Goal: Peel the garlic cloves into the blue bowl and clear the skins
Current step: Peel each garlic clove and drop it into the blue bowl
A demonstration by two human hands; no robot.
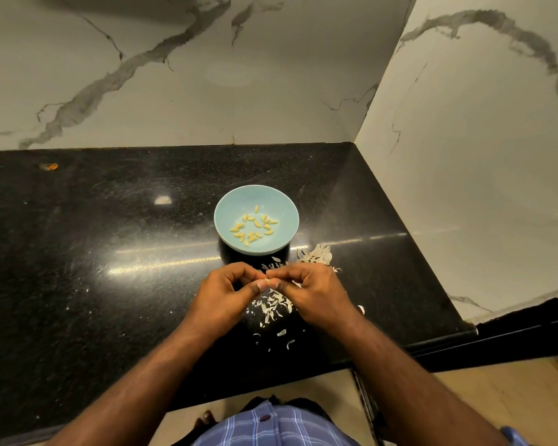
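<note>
A light blue bowl (236, 207) stands on the black counter, holding several peeled yellowish garlic cloves (254, 226). Just in front of it my left hand (226, 297) and my right hand (313, 294) meet fingertip to fingertip, both pinching one small garlic clove (266, 280), which is mostly hidden by my fingers. White garlic skins (276, 305) lie scattered on the counter under and between my hands. A bigger heap of skins (318, 254) sits to the right of the bowl.
The black granite counter (110, 252) meets marble walls at the back and on the right, forming a corner. An orange speck (51, 166) lies at the far left back. The counter's front edge runs just before my body.
</note>
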